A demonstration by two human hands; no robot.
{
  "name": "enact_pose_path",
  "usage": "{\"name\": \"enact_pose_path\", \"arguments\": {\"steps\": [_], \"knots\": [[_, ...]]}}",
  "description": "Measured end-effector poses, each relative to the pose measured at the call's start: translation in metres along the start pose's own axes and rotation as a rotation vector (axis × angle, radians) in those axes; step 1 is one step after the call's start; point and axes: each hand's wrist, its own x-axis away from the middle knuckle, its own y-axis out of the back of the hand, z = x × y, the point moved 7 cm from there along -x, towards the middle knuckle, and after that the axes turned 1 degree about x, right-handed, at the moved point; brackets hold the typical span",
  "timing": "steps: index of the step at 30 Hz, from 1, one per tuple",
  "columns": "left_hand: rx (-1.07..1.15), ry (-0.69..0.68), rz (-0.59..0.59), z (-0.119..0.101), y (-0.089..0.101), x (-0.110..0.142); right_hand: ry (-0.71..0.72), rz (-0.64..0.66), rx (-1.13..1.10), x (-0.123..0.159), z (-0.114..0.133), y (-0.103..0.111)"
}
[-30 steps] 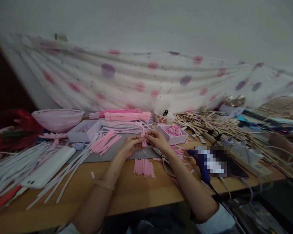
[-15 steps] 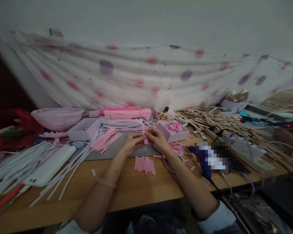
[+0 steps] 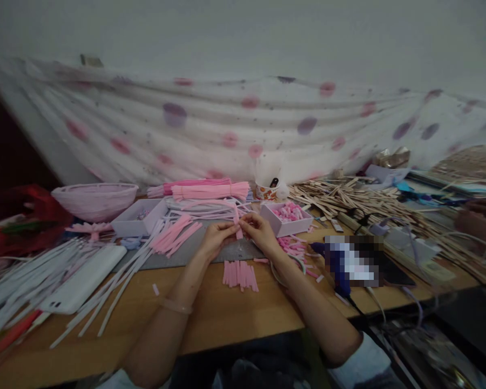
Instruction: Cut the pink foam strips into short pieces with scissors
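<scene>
My left hand (image 3: 217, 239) and my right hand (image 3: 262, 232) meet over the grey mat (image 3: 166, 259), pinching a pink chenille stem (image 3: 236, 213) between them. Its upper end bends over to the left, while a short end pokes out below the fingertips. Just nearer to me lies a row of short cut pink chenille pieces (image 3: 240, 276). To the left, longer pink stems (image 3: 177, 233) lie across white ones (image 3: 123, 281). Beyond my right hand stands a white box (image 3: 295, 229) of small pink pieces, with more scattered beside my right wrist.
Pink bundles (image 3: 210, 190) lie at the back beside a paper cup (image 3: 266, 192). On the left are a woven bowl (image 3: 95, 201), a box of beads (image 3: 135, 229) and a white phone-like slab (image 3: 83, 281). Wooden sticks (image 3: 344, 197), a blue glue gun (image 3: 340, 270) and another person's hand (image 3: 480, 221) are on the right.
My hands keep their pinch on the pink chenille stem, with barely any shift. The other person's hand at the far right has moved slightly up.
</scene>
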Motion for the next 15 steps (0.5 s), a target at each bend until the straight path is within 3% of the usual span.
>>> {"name": "enact_pose_path", "arguments": {"steps": [6, 11, 15], "knots": [[0.022, 0.006, -0.053, 0.002, 0.006, -0.004, 0.048, 0.026, 0.12, 0.004, 0.008, 0.006], [0.112, -0.003, -0.114, -0.003, 0.013, -0.003, 0.158, 0.172, 0.531, 0.013, 0.017, 0.004], [0.063, -0.015, -0.101, -0.004, 0.01, -0.003, 0.253, 0.22, 0.708, 0.014, 0.021, -0.002]]}}
